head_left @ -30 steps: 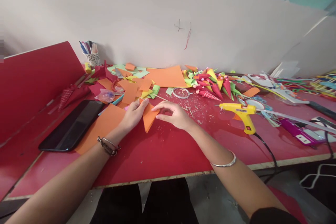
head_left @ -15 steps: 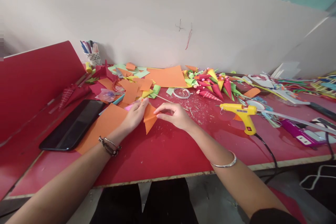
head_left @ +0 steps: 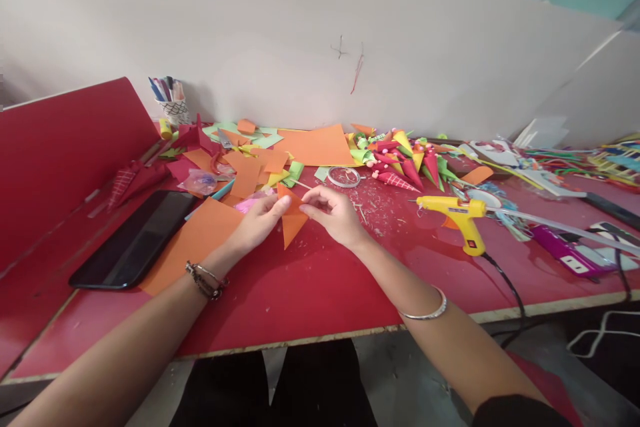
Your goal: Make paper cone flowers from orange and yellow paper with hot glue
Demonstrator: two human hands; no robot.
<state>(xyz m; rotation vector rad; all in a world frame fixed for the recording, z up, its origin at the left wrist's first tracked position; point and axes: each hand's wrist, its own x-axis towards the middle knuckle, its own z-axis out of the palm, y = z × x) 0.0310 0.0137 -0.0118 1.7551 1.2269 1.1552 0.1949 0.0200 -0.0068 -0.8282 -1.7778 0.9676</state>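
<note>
A folded piece of orange paper (head_left: 293, 220) is held between my two hands above the red tabletop, its pointed end hanging downward. My left hand (head_left: 265, 219) grips its left edge, with the thumb on the near face. Thumb and fingers of my right hand (head_left: 336, 215) pinch the upper right edge. The fingers behind the paper are partly hidden. Just left of my left hand lies a larger orange sheet (head_left: 197, 240), and a pink piece (head_left: 250, 202) shows behind that hand.
A black phone (head_left: 135, 240) lies at the left. A yellow glue gun (head_left: 457, 213) with a cord rests at the right, near a purple power strip (head_left: 567, 250). Small paper cones (head_left: 403, 160), a tape roll (head_left: 343, 177) and paper scraps (head_left: 247, 173) spread along the back. A pen cup (head_left: 174, 110) stands back left.
The paper has turned slightly between my hands. My left thumb now lies across its face, and my right fingers have curled in closer on its upper right edge.
</note>
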